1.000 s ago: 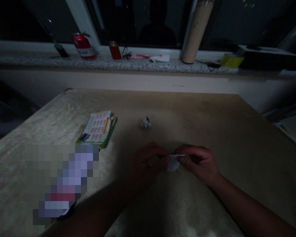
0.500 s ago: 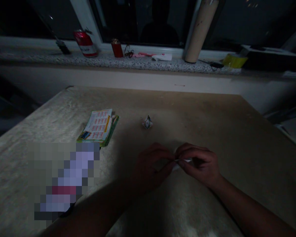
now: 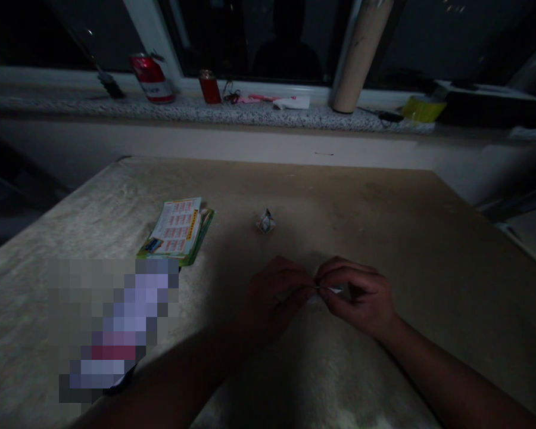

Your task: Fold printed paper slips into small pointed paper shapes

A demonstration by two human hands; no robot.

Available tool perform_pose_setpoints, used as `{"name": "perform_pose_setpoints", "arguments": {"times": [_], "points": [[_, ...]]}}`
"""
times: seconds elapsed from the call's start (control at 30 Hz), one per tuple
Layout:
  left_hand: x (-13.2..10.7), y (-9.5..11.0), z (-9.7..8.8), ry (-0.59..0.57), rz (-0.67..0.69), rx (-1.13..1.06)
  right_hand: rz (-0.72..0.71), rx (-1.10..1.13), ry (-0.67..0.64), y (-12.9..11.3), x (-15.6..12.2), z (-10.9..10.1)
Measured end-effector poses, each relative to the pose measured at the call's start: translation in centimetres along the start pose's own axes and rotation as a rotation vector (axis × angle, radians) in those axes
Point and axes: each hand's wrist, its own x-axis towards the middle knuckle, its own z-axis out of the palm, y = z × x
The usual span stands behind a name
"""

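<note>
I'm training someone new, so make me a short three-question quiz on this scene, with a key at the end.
1. Fill in: from the wearer's view, the folded paper shape sits to the ____ of the printed leaflets.
2. True or false: both hands lie flat and far apart.
3. Which stands on the windowsill? A, folded paper shape; B, printed leaflets; C, red-and-white can.

Key: 1, right. 2, false: the left hand and right hand meet at a small piece of paper. 3, C.

whitish paper [image 3: 337, 290]; red-and-white can [image 3: 152, 79]; speckled grey sill [image 3: 232, 115]; green-edged stack [image 3: 177, 231]; tan tube [image 3: 361, 59]
</note>
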Motion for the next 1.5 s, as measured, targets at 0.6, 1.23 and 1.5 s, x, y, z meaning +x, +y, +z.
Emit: {"name": "perform_pose_setpoints", "arguments": {"times": [0.6, 1.23, 1.5], "points": [[0.1, -0.1, -0.3, 0.074, -0.125, -0.061, 0.025, -0.055, 0.035, -0.4, 0.4, -0.7], [-0.1, -0.1, -0.3, 0.073, -0.108, -0.035, 0.04, 0.022, 0.049, -0.6, 0.5, -1.0], [-0.1, -0.1, -0.4, 0.071, 0.0, 0.047, -0.002, -0.059, 0.045, -0.6, 0.6, -1.3]]}}
